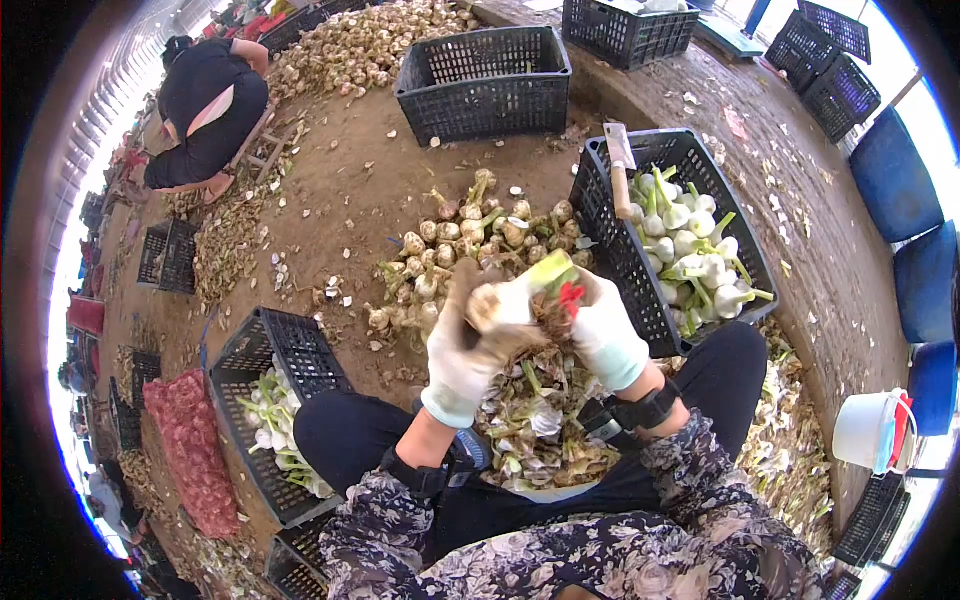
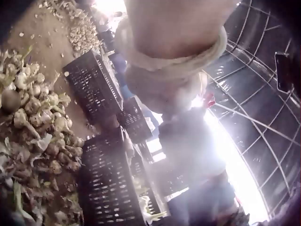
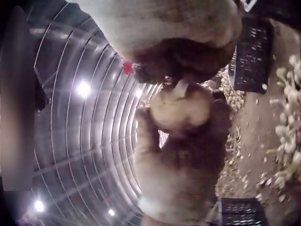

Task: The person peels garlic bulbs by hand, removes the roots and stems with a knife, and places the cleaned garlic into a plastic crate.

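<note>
Both hands wear white gloves, dirty at the fingers, and meet in front of the body. My left hand (image 1: 462, 355) holds a garlic bulb (image 1: 487, 306), its thumb and fingers on either side of the bulb (image 3: 181, 110) in the right wrist view. The right hand (image 1: 608, 335) curls its fingers at the bulb's other side, beside a thick green stem (image 1: 548, 270). Something red (image 1: 571, 298) shows at the right fingers. In the left wrist view glare and the left glove (image 2: 164, 89) hide the bulb. Below the hands lie untrimmed garlic bulbs (image 1: 447, 232) with roots and soil.
At right stands a black crate (image 1: 655, 300) of trimmed white garlic, a wooden-handled cleaver (image 1: 620, 170) across its rim. Another crate (image 1: 310, 345) with garlic stands at left, near a red net sack (image 1: 190, 450). Peelings (image 1: 545, 420) cover the lap area. Another person (image 1: 215, 100) bends at upper left.
</note>
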A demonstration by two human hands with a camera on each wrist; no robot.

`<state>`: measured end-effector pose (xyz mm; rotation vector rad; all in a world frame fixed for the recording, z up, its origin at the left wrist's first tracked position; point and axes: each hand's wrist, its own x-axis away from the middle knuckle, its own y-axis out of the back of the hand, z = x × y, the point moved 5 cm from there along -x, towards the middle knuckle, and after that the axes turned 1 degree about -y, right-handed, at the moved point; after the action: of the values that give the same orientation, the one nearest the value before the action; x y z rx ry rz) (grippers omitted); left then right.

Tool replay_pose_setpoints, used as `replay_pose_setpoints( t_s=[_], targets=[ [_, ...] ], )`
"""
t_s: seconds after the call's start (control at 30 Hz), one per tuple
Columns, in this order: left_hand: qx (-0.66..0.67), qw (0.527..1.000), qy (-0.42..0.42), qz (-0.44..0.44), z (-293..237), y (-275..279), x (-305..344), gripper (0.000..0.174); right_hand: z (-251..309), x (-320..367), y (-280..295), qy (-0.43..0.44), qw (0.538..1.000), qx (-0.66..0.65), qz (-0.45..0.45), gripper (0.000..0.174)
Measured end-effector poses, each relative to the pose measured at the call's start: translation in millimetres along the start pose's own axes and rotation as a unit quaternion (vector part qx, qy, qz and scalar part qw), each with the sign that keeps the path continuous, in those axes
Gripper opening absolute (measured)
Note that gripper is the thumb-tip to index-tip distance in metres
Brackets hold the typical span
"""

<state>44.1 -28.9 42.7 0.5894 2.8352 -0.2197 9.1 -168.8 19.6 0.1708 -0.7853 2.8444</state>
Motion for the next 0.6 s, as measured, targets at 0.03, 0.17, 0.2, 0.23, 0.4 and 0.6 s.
replay_pose_setpoints(
  t_s=[0.03,0.17,0.2,0.23,0.4,0.6],
  targets=[
    [0.184,0.973,0.137,-0.035,13.5,5.1,3.7,0.06,2.8,1.4,-3.3,0.062,0.989,0.132,-0.022,0.031],
    [0.302,0.908,0.285,-0.049,33.9,12.5,6.5,0.05,-9.8,0.8,-1.2,0.15,0.964,0.22,-0.005,0.028],
    [0.321,0.901,0.292,0.001,37.0,11.1,5.2,0.053,-8.0,0.3,4.8,0.152,0.963,0.221,-0.002,0.028],
    [0.339,0.89,0.301,0.051,34.7,7.0,4.7,0.057,-12.0,-0.2,8.5,0.056,0.992,0.112,0.029,0.026],
    [0.184,0.949,0.258,0.005,36.9,-0.3,10.9,0.068,2.9,1.6,9.7,0.11,0.96,0.257,-0.004,0.022],
    [0.325,0.899,0.295,0.002,22.8,4.7,8.5,0.054,4.2,12.5,10.6,-0.018,1.0,0.013,0.018,0.013]
  ],
)
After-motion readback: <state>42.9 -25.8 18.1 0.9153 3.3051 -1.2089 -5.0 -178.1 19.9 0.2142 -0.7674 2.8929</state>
